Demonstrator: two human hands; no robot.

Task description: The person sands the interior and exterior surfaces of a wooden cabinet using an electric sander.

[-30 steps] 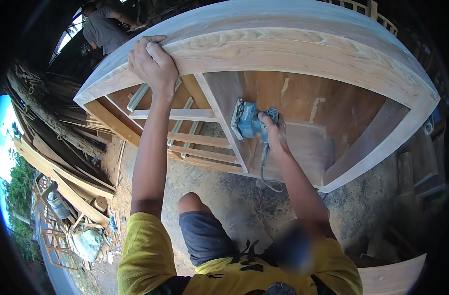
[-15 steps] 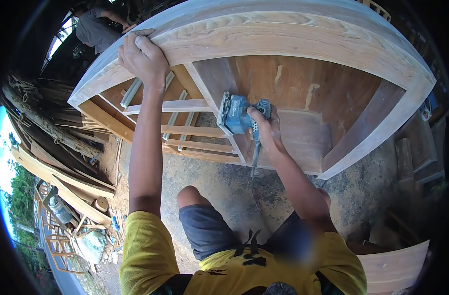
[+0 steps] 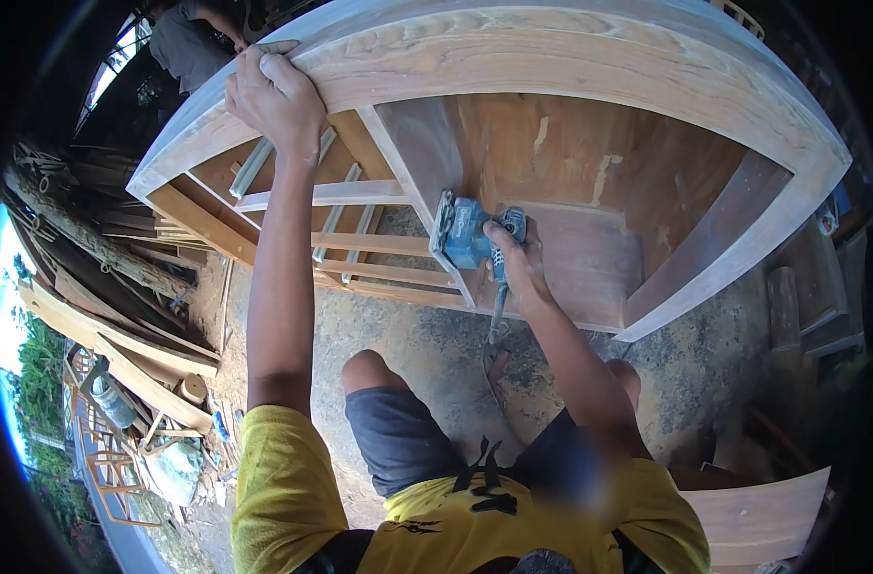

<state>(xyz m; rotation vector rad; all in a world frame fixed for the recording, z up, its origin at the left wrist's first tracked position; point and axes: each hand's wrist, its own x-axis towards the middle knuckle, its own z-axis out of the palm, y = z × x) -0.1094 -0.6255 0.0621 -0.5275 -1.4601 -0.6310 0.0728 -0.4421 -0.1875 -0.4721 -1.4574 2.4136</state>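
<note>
My right hand (image 3: 521, 258) is wrapped around the body of a blue electric sander (image 3: 467, 234). The sander stands on its side, its pad turned left against the inner face and front edge of an upright divider (image 3: 410, 177) in a wooden cabinet (image 3: 570, 72). A power cord (image 3: 499, 311) hangs from the tool toward the floor. Up at the cabinet's top front rail, my left hand (image 3: 279, 100) grips the edge, its fingers curled over the top surface and partly hidden.
Left of the divider are drawer openings with metal slides (image 3: 255, 167) and wooden rails (image 3: 384, 246). Curved boards (image 3: 121, 349) and scraps lie on the left. Another person (image 3: 190, 46) is behind the cabinet. A curved panel (image 3: 762, 517) rests at lower right.
The sander and my right hand have moved slightly downward along the divider. My left hand keeps its hold on the top rail, while the view has shifted a little.
</note>
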